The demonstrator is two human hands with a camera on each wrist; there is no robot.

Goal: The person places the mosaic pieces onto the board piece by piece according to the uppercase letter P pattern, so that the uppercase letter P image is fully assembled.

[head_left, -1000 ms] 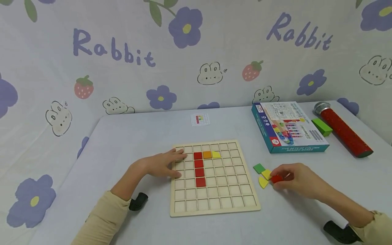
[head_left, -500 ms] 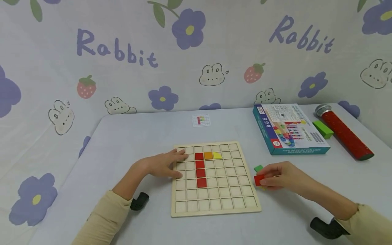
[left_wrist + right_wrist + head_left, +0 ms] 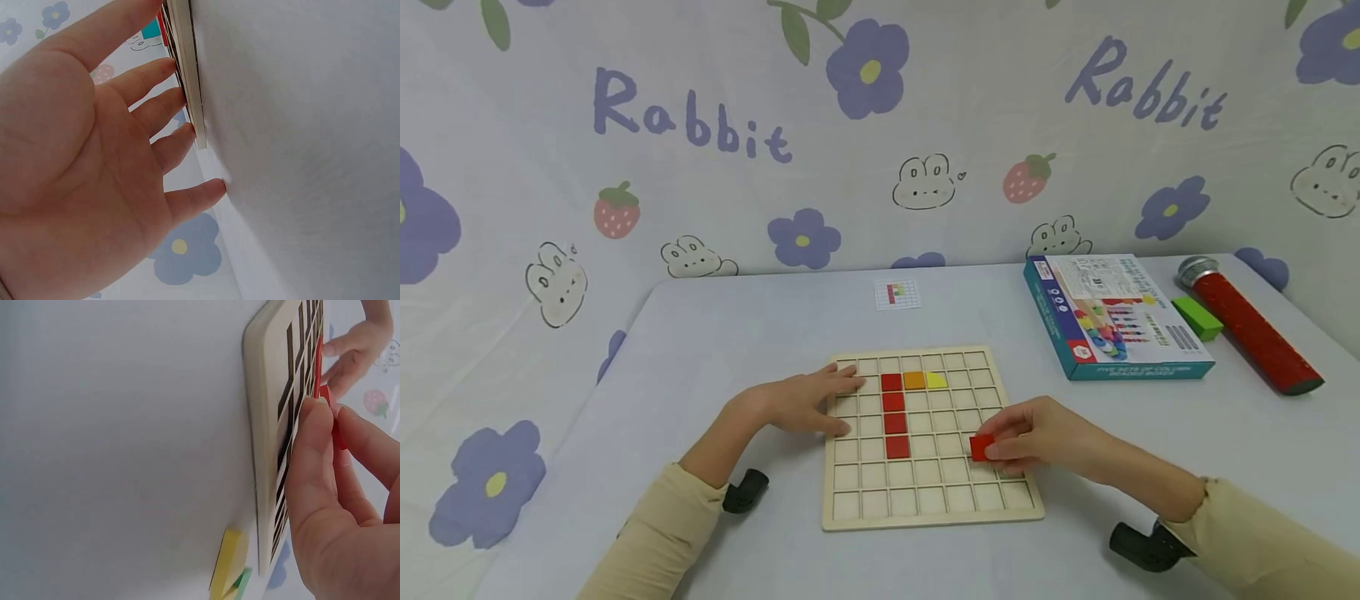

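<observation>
Wooden grid board (image 3: 925, 500) is the landmark: at its left edge the left hand (image 3: 801, 402) rests flat, fingers straight. Over its right cells the right hand (image 3: 1045, 440) pinches a red square tile (image 3: 981, 447); a tilted tile could jam across a divider.

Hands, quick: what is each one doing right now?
Left hand: open, fingers resting flat on the wooden grid board.
Right hand: pinching a red tile.

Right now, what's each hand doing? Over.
Left hand flat on wooden board edge. Right hand pinches red tile over the board. Nothing blocking.
</observation>
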